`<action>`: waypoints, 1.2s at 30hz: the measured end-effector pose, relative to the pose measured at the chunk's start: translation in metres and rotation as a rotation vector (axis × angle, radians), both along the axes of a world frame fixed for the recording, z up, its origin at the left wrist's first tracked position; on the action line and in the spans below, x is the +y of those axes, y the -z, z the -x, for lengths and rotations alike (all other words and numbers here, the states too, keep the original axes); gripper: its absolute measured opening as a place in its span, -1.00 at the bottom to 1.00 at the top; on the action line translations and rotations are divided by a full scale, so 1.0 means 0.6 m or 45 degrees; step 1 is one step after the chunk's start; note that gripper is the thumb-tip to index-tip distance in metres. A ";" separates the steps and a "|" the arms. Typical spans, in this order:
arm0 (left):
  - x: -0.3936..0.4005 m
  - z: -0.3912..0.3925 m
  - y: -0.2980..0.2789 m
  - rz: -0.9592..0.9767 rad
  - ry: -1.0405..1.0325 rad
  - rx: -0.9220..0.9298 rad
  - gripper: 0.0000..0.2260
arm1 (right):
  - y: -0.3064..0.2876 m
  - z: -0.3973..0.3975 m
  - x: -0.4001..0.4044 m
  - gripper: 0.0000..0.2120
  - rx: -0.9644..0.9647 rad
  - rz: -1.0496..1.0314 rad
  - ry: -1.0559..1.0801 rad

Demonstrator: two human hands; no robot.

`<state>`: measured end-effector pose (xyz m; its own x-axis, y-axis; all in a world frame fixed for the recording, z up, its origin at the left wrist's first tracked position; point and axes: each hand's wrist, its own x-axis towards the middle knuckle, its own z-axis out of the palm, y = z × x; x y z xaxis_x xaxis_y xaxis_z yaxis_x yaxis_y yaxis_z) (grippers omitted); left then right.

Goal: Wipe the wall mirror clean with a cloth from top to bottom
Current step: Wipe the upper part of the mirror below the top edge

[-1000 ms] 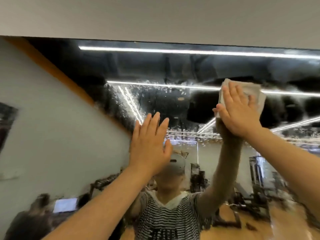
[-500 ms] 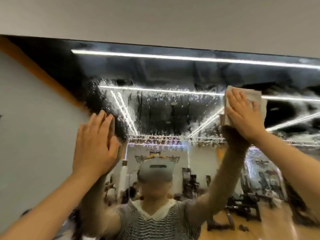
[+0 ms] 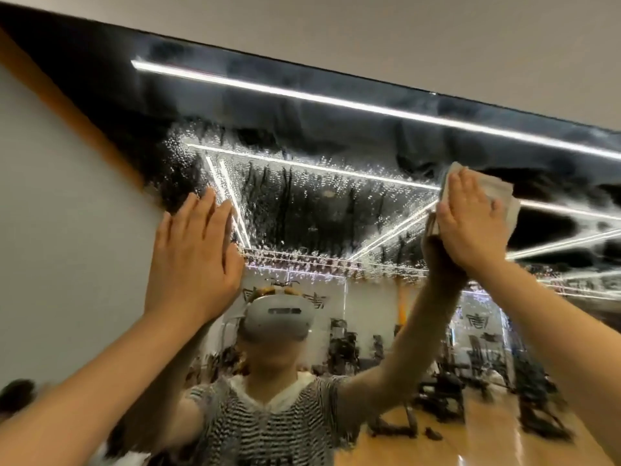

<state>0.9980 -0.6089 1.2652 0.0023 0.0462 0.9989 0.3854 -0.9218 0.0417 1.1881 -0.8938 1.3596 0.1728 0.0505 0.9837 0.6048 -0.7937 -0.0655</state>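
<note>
- Right hand (image 3: 470, 223): fingers (image 3: 462, 186) straight and close together, palm pressing a folded white cloth (image 3: 497, 193) flat against the wall mirror (image 3: 302, 105); nothing is curled round the cloth, which shows above and to the right of the fingertips.
- Left hand (image 3: 191, 253): fingers (image 3: 201, 213) extended and together, holding nothing; it lies flat at the glass, apparently bracing, though actual contact cannot be confirmed.
- Cloth position: high on the mirror, near its top edge and towards its right side, at the right margin of the band of droplets (image 3: 302, 203).
- Key relation: the droplet band extends leftward from the cloth, between the two hands, its long axis roughly parallel to the top edge; the right hand is the nearer one to act on it.
- Judgement: the top pass appears under way; the next stroke likely runs leftward or downward through the wet band, with the lower mirror not yet wiped.
</note>
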 end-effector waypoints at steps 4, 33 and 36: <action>-0.002 -0.001 0.002 -0.011 0.007 -0.013 -0.42 | -0.012 0.051 0.066 -0.41 -0.028 0.209 -0.030; 0.000 0.001 0.004 0.008 0.038 -0.007 -0.45 | -0.027 0.072 0.084 -0.45 0.003 -0.065 -0.103; 0.003 0.001 0.002 0.009 0.016 0.016 -0.42 | -0.028 0.134 0.169 -0.42 -0.092 0.095 -0.060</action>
<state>0.9974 -0.6069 1.2640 0.0156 0.0529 0.9985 0.3742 -0.9263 0.0433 1.1077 -0.7927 1.3764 0.0971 0.1303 0.9867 0.6427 -0.7652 0.0378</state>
